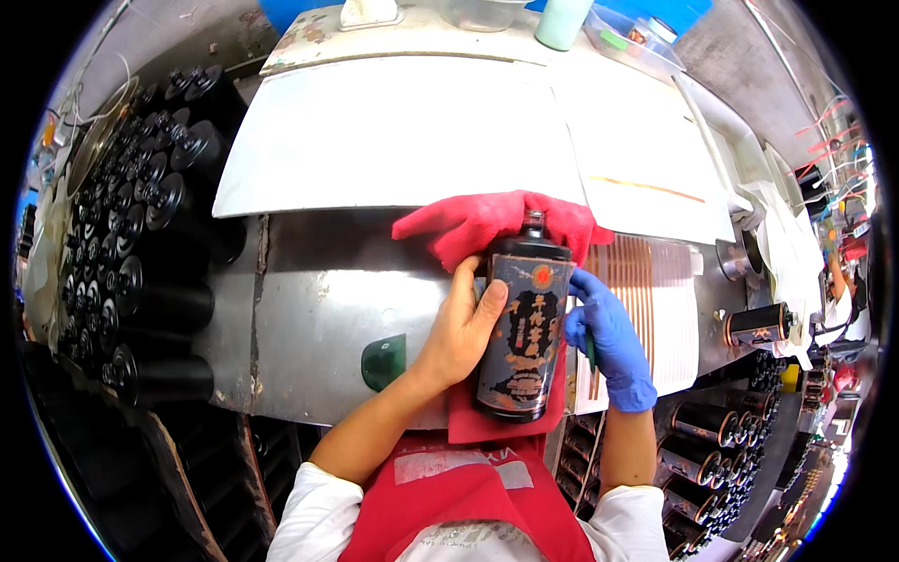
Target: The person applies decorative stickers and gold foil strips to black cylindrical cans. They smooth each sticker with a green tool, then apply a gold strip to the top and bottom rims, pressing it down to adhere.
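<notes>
A black bottle (522,342) with a dark, copper-patterned label lies tilted in front of me, its neck pointing away. My left hand (467,323), bare, is closed around its left side with the thumb on the label. My right hand (611,339), in a blue glove, has its fingers curled at the bottle's right side. A thin dark green piece (590,350) shows in that hand, mostly hidden by the fingers. Beneath and behind the bottle is red cloth (468,223). A flat green scraper (384,362) lies on the metal table (318,318) left of my left forearm.
Many plain black bottles (169,290) are stacked at the left. Labelled bottles (698,421) fill the lower right, and another labelled bottle (757,325) lies at the table's right edge. Copper-striped sheets (637,290) lie right of the cloth. A white board (393,131) covers the far side.
</notes>
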Demonstrator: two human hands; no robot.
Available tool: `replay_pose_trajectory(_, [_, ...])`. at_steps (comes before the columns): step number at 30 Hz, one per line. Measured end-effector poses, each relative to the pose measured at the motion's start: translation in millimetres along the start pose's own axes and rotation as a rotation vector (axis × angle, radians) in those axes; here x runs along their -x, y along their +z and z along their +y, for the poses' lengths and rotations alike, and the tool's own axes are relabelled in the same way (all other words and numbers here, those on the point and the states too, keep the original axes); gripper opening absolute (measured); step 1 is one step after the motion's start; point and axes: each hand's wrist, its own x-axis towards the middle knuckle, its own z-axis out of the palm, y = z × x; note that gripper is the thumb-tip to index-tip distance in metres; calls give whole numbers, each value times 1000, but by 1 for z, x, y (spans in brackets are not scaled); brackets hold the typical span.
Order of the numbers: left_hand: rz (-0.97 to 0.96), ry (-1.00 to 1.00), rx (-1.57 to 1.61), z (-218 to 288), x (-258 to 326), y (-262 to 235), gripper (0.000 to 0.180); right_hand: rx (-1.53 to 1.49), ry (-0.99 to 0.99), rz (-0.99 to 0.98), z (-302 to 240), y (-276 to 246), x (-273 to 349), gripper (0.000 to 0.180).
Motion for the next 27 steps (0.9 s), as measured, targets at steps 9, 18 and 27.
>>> replay_pose_trajectory(9, [70, 37, 193, -14, -21, 2, 39, -103, 272, -124, -16, 1, -19, 48])
replay_pose_trajectory(18, [158, 15, 97, -24, -27, 1, 43, -198, 310, -127, 7, -6, -30, 65])
replay_pose_trajectory(27, [449, 170, -1079, -2, 76, -66, 41, -51, -68, 239, -21, -36, 56, 33])
